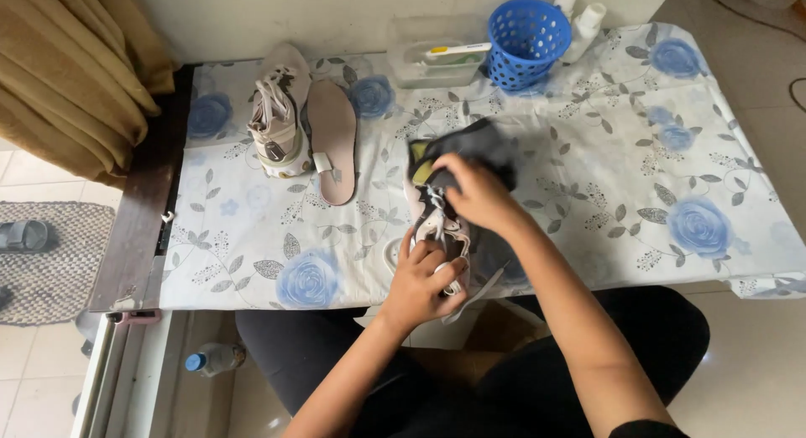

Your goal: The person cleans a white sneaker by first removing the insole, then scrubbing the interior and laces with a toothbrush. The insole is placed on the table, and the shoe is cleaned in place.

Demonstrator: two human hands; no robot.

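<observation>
The big surface point(588, 178) has a white cover with blue roses and grey leaves on it; a brown curtain point(67, 68) hangs at the far left, and a grey mat point(54, 253) lies on the floor under it; the person sits at the near edge in dark trousers; at the back stands a round blue basket point(527, 39) with holes, and just beside it is a clear tub point(432, 64) with a white and yellow stick lying across it; on the left a pale shoe point(275, 123) lies on the cover, and a pink insole point(333, 136) lies right next to it; near the front edge in the middle is a second shoe point(437, 228) with white laces; the left hand point(424, 278) has its grip clamped on the near end of this shoe; the right hand point(478, 190) has its grip closed on a dark cloth point(483, 144) and presses it on the top of the shoe; a small bottle point(214, 358) with a blue cap lies on the floor below
</observation>
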